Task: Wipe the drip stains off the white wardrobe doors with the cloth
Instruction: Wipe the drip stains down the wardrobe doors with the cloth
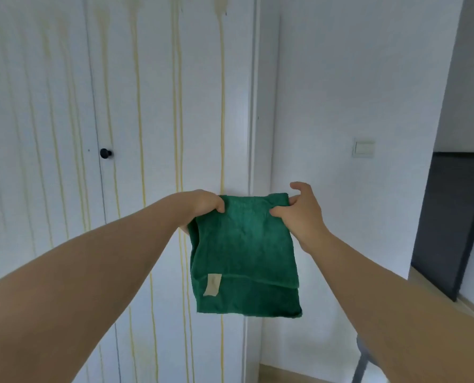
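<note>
Facing you: two white wardrobe doors (161,106), filling the left half of the view, with one seam between them.

One white wall (340,78) to their right.

One dark panel (451,222) at the far right edge.

Drip stains (222,120): yellowish vertical streaks, at least five on the right-hand door. Those on the left-hand door are too pale to count.

One green cloth (244,252), folded double, hangs in front of the right-hand door's outer edge and the corner. Whether it touches the door cannot be told.

Two hands, both yours, both gripping. Your left hand (202,205) curls over the cloth's top left corner. Your right hand (299,214) pinches the top right corner, one finger lifted free.

One light switch (364,148) on the wall.

One black knob (105,153) on the right-hand door, beside the seam.

One beige label (212,285), low on the cloth's left side.
</note>
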